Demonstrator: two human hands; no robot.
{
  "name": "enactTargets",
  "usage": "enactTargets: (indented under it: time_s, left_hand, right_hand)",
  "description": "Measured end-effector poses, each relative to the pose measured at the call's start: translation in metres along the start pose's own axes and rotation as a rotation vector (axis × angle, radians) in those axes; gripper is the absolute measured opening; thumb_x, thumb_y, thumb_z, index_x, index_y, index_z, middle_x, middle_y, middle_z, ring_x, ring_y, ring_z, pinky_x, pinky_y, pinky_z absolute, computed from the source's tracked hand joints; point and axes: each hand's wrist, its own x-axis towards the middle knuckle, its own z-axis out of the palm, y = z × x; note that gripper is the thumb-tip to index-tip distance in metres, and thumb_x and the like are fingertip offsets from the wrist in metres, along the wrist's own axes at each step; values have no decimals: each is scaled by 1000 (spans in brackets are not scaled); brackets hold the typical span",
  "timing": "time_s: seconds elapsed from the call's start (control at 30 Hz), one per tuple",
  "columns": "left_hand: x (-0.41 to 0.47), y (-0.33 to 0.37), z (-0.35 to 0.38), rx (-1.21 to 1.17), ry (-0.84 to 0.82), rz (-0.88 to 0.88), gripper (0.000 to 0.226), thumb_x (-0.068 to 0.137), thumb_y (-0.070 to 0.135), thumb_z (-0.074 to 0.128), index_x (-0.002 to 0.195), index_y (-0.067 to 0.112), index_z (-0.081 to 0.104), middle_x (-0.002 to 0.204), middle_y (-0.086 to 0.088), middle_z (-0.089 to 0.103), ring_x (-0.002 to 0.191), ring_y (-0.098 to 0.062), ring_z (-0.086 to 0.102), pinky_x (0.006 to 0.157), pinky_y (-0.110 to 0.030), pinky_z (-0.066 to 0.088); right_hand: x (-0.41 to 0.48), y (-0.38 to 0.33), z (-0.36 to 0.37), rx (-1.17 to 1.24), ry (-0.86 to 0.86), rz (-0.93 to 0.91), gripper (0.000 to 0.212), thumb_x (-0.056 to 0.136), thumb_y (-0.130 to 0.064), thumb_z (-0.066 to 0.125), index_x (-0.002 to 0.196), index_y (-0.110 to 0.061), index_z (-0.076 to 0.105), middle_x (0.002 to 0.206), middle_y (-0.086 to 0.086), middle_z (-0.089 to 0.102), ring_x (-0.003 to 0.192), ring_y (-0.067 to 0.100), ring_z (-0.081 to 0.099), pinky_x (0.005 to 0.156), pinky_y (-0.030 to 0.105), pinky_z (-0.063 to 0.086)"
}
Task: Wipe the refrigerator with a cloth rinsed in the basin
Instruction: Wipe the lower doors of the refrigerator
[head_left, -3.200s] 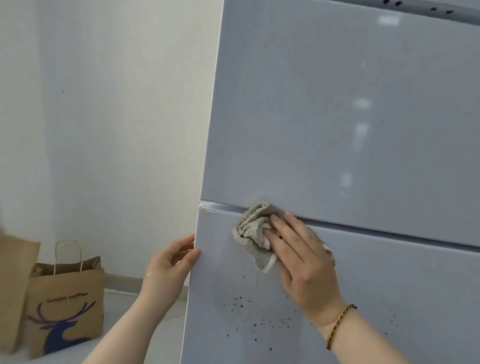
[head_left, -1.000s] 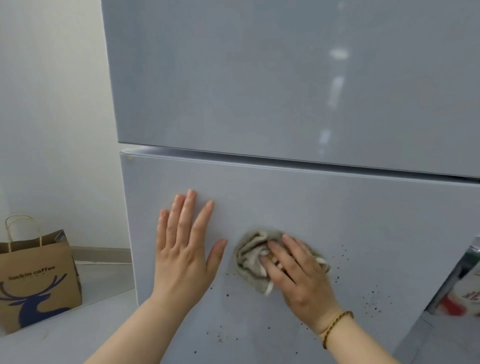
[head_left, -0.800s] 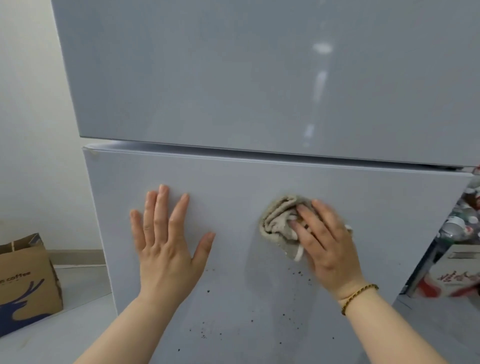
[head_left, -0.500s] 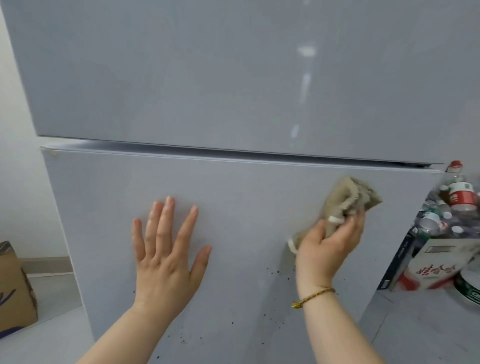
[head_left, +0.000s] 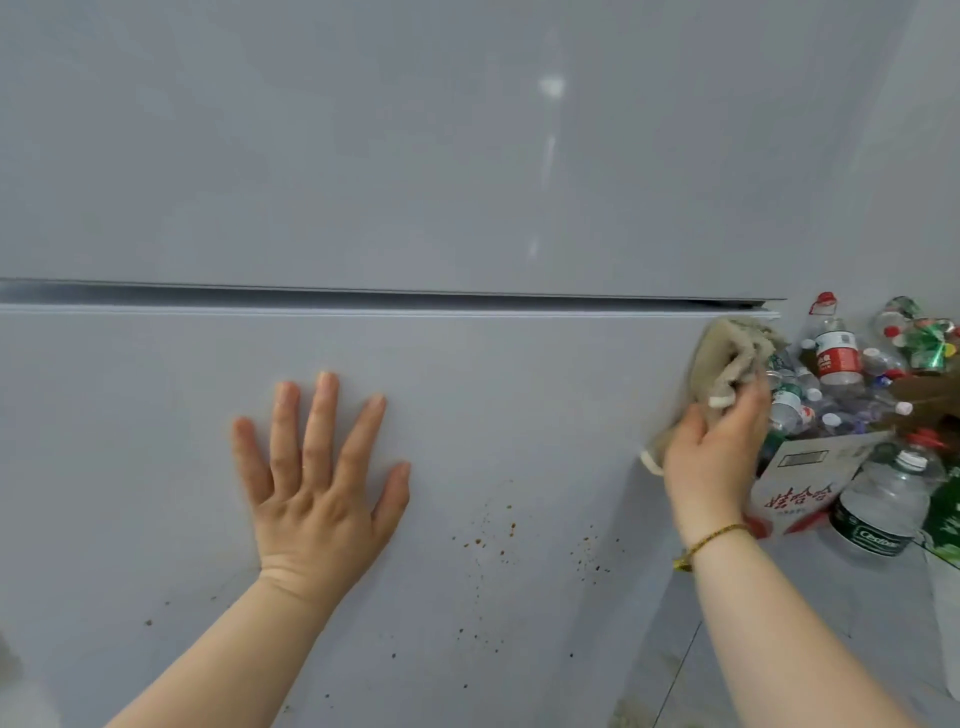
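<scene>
The grey refrigerator (head_left: 467, 156) fills the view, with a dark horizontal seam (head_left: 415, 300) between its upper and lower doors. Below the middle of the seam, the left hand (head_left: 322, 483) lies flat on the lower door, fingers straight and spread, holding nothing. Just under the seam's right end, the right hand (head_left: 717, 457) grips a crumpled beige cloth (head_left: 737, 348) with its fingers curled round it. The top of the cloth sits at the lower door's upper right corner; whether it presses on the door surface I cannot tell. A gold bracelet (head_left: 711, 540) circles that wrist. Further below the seam, between the two hands, brown specks (head_left: 498, 525) dot the door. Beyond the seam's right end lie a heap of plastic bottles (head_left: 836, 358) and a red-and-white carton (head_left: 800, 483)
</scene>
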Motion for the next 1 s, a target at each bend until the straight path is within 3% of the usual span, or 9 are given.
enactTargets:
  time_s: [0.07, 0.2, 0.27, 0.4, 0.5, 0.57, 0.8, 0.9, 1.0]
  left_hand:
    - [-2, 1, 2, 12, 14, 6, 49, 90, 42, 37, 134, 22, 28, 155, 6, -6, 143, -17, -2, 116, -42, -3]
    - [-4, -1, 5, 28, 27, 36, 56, 90, 41, 38, 142, 25, 22, 155, 4, -5, 143, -19, -1, 115, -43, -2]
    - [-4, 0, 6, 33, 28, 37, 51, 90, 41, 38, 136, 22, 28, 155, 4, -4, 143, -19, -1, 115, -43, -2]
    - [-6, 0, 5, 23, 31, 29, 49, 89, 41, 39, 132, 19, 30, 155, 5, -4, 143, -18, -1, 115, -42, -2]
    - [-6, 1, 5, 24, 32, 34, 49, 88, 40, 39, 132, 18, 31, 155, 5, -4, 143, -18, -1, 115, -42, -2]
    - [-7, 1, 7, 27, 33, 36, 50, 88, 40, 39, 132, 18, 31, 155, 5, -4, 143, -19, -1, 115, -43, -2]
    - [-7, 0, 8, 43, 32, 37, 51, 88, 40, 39, 133, 18, 31, 156, 3, -4, 143, -19, -2, 115, -42, -2]
    - [-6, 1, 7, 44, 31, 22, 49, 89, 41, 37, 132, 19, 30, 152, -8, 8, 143, -17, -2, 115, -42, -2]
    - [-6, 1, 7, 44, 22, 24, 50, 90, 41, 37, 133, 19, 29, 153, -7, 5, 143, -17, -3, 115, -42, -2]
  right_hand:
    - [-28, -13, 23, 29, 98, -75, 47, 87, 1, 40, 134, 7, 33, 146, 23, 28, 135, 34, 23, 114, 32, 16]
    - [-61, -4, 42, -41, -69, -704, 33, 91, -8, 32, 124, -6, 37, 131, 16, 33, 124, 38, 27, 116, 24, 10]
    - [-40, 5, 34, -43, -83, -740, 34, 95, -16, 32, 129, -13, 32, 132, 14, 33, 125, 37, 28, 116, 23, 11]
    - [-4, 22, 15, 71, 109, -208, 47, 85, 2, 37, 132, 5, 33, 135, 31, 38, 125, 39, 36, 104, 24, 24]
    - [9, 18, 11, 233, 207, 295, 47, 91, 4, 38, 137, 4, 29, 142, 24, 33, 129, 34, 38, 103, 26, 30]
    - [2, 7, 21, 208, 246, 316, 48, 89, 5, 40, 137, 4, 30, 143, 24, 31, 130, 35, 35, 109, 37, 30]
    - [-97, 11, 58, -50, -87, -878, 31, 97, -12, 25, 127, -12, 33, 147, 3, 21, 139, 24, 16, 116, 31, 15]
    - [-72, 26, 44, -160, -169, -1095, 35, 94, -8, 31, 128, -16, 26, 139, 6, 30, 133, 25, 20, 114, 32, 16]
    - [-41, 22, 32, -134, -119, -965, 47, 86, -7, 42, 130, -16, 28, 131, 11, 35, 136, 23, 20, 115, 25, 13]
